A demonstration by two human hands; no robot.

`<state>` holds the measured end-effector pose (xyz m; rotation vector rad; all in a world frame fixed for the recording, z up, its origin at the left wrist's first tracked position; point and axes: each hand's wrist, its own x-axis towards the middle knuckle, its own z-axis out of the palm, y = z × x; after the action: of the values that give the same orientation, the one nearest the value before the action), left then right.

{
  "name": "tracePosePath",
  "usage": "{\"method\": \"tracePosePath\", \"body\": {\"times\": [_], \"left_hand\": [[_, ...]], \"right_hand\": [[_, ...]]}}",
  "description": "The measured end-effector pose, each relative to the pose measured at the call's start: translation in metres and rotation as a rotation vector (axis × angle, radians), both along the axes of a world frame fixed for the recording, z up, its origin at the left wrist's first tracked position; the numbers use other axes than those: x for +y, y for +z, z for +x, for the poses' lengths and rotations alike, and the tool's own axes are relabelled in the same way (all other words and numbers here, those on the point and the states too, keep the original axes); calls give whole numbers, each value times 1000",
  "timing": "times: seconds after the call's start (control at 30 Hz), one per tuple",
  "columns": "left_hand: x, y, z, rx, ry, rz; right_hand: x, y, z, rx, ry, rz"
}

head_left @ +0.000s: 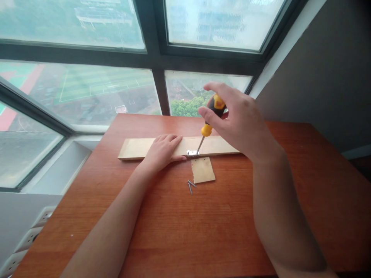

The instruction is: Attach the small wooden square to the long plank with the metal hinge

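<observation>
Forearms (278, 216) seen at bottom — screwdriver (206, 130) gripped in fingers of right hand (240, 119), tip on metal plate (191, 153), mid-frame; board (135, 148) touched by left hand (165, 150) — fingers flat, thumb wide.

No text, label, brand, number or sign legible on the yellow-and-black screwdriver (206, 130), pale board (133, 148), small metal plate (191, 153), thin wooden square (203, 170) or wall sockets (28, 238).

The board (217, 145) is smooth wood, the fitting (191, 153) shiny metal, the table (223, 224) glossy and wood-grained.
</observation>
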<state>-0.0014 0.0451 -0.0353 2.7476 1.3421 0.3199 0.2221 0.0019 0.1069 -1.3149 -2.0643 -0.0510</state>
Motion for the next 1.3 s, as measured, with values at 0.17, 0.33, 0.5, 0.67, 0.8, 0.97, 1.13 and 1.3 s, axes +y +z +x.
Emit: {"method": "tracePosePath", "body": {"times": [0.17,0.33,0.5,0.67,0.8,0.97,1.13,1.3], "left_hand": [[-1,0,1,3,12,0],[-3,-1,1,-7,14,15],[-5,-1,2,-4,1,32],[-8,2,2,-2,-8,37],[-9,2,2,-4,-8,40],[-10,2,4,13,17,57],[-10,1,6,40,43,87],[-9,0,6,44,30,99]], "right_hand": [[-5,4,4,12,131,-71],[1,-1,2,-56,-43,16],[-4,3,1,6,40,-19],[-9,7,1,-1,134,-79],[-1,1,1,-80,-49,5],[-3,2,1,-10,-24,-36],[-7,4,0,39,176,-80],[1,-4,-4,-5,-96,28]]}}
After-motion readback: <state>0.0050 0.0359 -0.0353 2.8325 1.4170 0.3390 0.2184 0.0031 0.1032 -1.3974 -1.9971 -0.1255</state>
